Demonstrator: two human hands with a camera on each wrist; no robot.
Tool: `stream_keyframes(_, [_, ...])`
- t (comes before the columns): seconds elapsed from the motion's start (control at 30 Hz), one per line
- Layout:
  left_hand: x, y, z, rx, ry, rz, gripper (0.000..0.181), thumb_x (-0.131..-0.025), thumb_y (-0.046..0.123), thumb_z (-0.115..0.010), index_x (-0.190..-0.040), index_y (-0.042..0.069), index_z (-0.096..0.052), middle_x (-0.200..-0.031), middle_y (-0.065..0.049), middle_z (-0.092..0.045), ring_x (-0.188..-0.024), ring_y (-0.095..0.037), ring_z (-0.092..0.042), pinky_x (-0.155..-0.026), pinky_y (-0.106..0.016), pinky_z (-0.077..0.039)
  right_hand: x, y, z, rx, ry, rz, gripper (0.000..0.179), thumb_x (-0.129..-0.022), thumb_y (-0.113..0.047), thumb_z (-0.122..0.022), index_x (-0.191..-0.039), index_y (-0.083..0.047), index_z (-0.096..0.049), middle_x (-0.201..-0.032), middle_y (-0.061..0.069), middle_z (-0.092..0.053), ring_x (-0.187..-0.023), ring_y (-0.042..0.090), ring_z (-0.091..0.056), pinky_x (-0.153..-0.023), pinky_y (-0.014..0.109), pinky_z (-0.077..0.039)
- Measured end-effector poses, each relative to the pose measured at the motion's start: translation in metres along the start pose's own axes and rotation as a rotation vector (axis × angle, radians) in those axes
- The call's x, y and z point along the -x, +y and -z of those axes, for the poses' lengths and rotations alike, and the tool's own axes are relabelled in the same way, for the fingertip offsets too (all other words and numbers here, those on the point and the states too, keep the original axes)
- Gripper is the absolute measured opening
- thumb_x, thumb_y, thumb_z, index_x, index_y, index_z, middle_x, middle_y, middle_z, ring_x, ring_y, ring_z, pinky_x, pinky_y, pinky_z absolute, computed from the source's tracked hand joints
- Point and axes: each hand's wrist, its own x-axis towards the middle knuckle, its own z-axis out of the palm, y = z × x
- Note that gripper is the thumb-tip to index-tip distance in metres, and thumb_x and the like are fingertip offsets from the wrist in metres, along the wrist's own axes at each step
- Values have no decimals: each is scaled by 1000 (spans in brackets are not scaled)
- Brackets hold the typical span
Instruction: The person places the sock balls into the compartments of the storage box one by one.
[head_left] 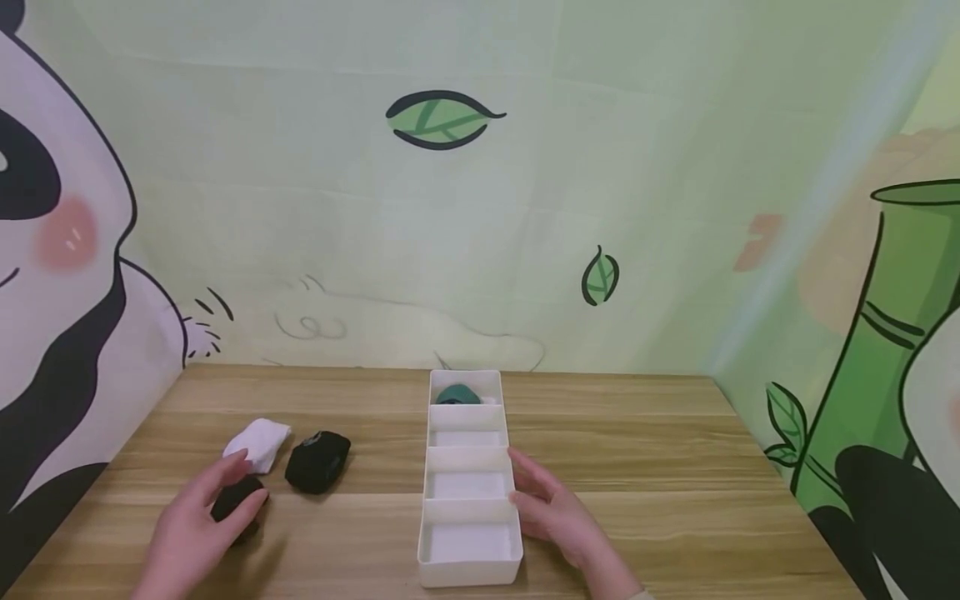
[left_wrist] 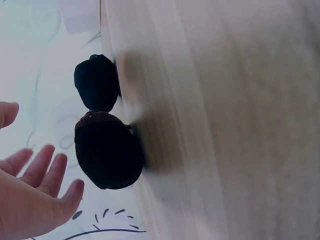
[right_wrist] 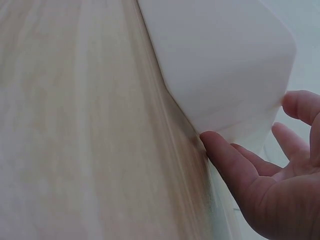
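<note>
My left hand (head_left: 183, 533) hovers around a balled-up black sock (head_left: 236, 505), thumb and fingers spread apart. In the left wrist view, a gap shows between the fingers and that near black ball (left_wrist: 107, 155). Just beyond it lie a white balled-up sock (head_left: 261, 443) and a second black one (head_left: 318, 463). A long white divided box (head_left: 468, 575) stands at the middle of the table. My right hand (head_left: 558, 517) rests its fingertips against the box's right side, with the thumb low on the wall in the right wrist view. A green rolled bundle (head_left: 457, 394) sits in the farthest compartment.
The wood-grain table (head_left: 637, 467) ends at a printed backdrop (head_left: 637, 167) with panda and bamboo drawings. The box's far end stands close to that backdrop.
</note>
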Motion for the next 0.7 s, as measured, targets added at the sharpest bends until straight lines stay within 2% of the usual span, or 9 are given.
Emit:
stream_keyframes(0.1, [-1, -2, 0, 32, -45, 66, 60, -88, 23, -77, -135, -5, -51, -126, -29, -59, -116, -40, -55, -93, -54, -42, 0, 0, 0, -2, 1, 1, 65, -99, -14, -59, -156, -13, -29, -152, 31, -32, -122, 38, -53, -94, 54, -49])
stream_keyframes(0.2, [-4, -4, 1, 56, -88, 133, 67, -89, 27, -76, -138, -8, -46, -133, -33, -52, -121, -46, -49, -95, -63, -38, 0, 1, 1, -6, -4, 5, 65, -99, -13, -59, -156, -13, -29, -151, 31, -32, -123, 38, -53, -94, 54, -49])
stream_keyframes(0.33, [-7, -8, 3, 59, -145, 212, 78, -88, 35, -76, -143, -9, -41, -138, -36, -45, -126, -49, -43, -98, -65, -33, -1, 2, 1, -3, -12, 8, 65, -100, -14, -59, -157, -13, -28, -152, 31, -31, -123, 38, -53, -93, 54, -49])
stream_keyframes(0.47, [-10, -11, 4, 66, -198, 262, 87, -87, 40, -76, -147, -9, -34, -144, -37, -38, -130, -51, -37, -102, -66, -30, -1, 3, 3, -2, -21, 9, 64, -100, -13, -58, -157, -13, -27, -152, 32, -29, -124, 38, -52, -94, 55, -49])
stream_keyframes(0.7, [-15, -19, 4, 123, -281, 369, 98, -87, 43, -75, -152, -7, -22, -153, -34, -25, -138, -51, -25, -107, -65, -23, -1, 4, 3, -7, -21, 10, 64, -100, -13, -58, -157, -12, -28, -152, 33, -29, -123, 38, -53, -93, 54, -49])
